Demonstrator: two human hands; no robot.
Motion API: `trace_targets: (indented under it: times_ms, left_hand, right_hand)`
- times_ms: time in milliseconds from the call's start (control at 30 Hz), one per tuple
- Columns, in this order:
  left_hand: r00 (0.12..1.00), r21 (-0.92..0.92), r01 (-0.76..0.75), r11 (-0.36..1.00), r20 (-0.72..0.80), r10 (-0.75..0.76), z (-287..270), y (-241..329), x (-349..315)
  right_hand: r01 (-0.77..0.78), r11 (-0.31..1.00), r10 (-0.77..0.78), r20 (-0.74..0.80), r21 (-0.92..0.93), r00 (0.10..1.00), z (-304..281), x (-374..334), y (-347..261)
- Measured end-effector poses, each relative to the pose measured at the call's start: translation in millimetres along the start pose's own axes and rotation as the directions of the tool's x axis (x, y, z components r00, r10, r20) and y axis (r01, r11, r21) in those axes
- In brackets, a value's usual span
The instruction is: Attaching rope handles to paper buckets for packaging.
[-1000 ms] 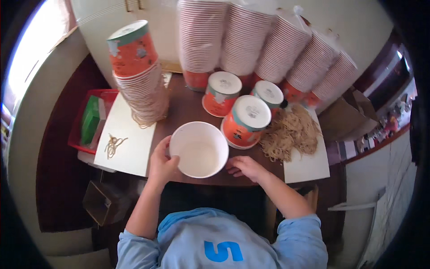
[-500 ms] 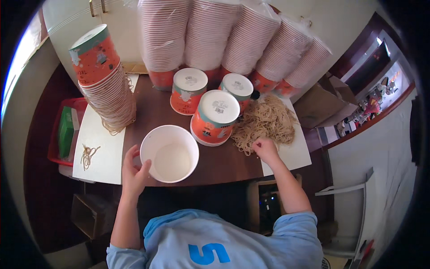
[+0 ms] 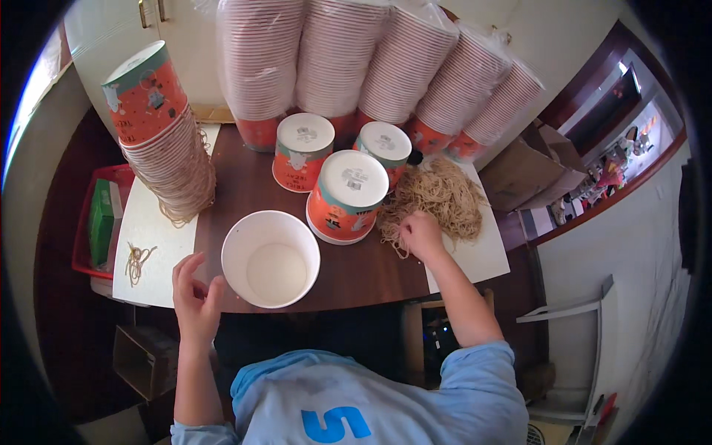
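A white-lined paper bucket (image 3: 273,273) stands mouth up at the table's near edge. Just left of it, apart from the rim, my left hand (image 3: 196,302) is open with curved fingers and holds nothing. My right hand (image 3: 424,237) is closed in a pinch at the near left edge of a heap of thin tan cords (image 3: 445,196); its fingertips are among the strands and partly hidden. Beside the heap, an orange and green bucket (image 3: 347,199) stands upside down, its white rim down. Two more upturned buckets, one at left (image 3: 302,156) and one at right (image 3: 385,144), stand behind it.
Tall plastic-wrapped bucket stacks (image 3: 337,63) line the back. At left leans a bucket stack (image 3: 159,137) draped with tan cords, near a small loose cord bundle (image 3: 138,261). A red crate (image 3: 89,222) sits past the left edge, a cardboard box (image 3: 534,167) past the right.
My left hand has drawn back leftward from the open bucket's rim. My right hand has moved slightly left and up along the cord heap. The whole view has shifted a little.
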State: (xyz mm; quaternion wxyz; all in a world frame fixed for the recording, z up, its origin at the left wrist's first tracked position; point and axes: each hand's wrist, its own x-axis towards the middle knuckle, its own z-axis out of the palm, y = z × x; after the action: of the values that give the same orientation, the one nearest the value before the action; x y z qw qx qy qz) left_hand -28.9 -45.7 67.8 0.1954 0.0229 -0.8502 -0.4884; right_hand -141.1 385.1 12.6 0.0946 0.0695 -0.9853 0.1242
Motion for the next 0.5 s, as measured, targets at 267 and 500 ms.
trace_targets:
  times_ms: [267, 500]
  left_hand:
    - [0.998, -0.085, -0.056, 0.995, 0.020, 0.058, 4.7, 19.2, 3.9]
    - [0.991, -0.150, -0.125, 0.981, 0.036, 0.132, 6.4, 32.7, 6.4]
  right_hand:
    - [-0.407, 0.616, 0.331, 0.246, 0.675, 0.911, -49.2, 6.6, 16.0]
    - [-0.286, 0.258, 0.353, 0.185, 0.923, 0.917, -107.7, 21.7, 10.4]
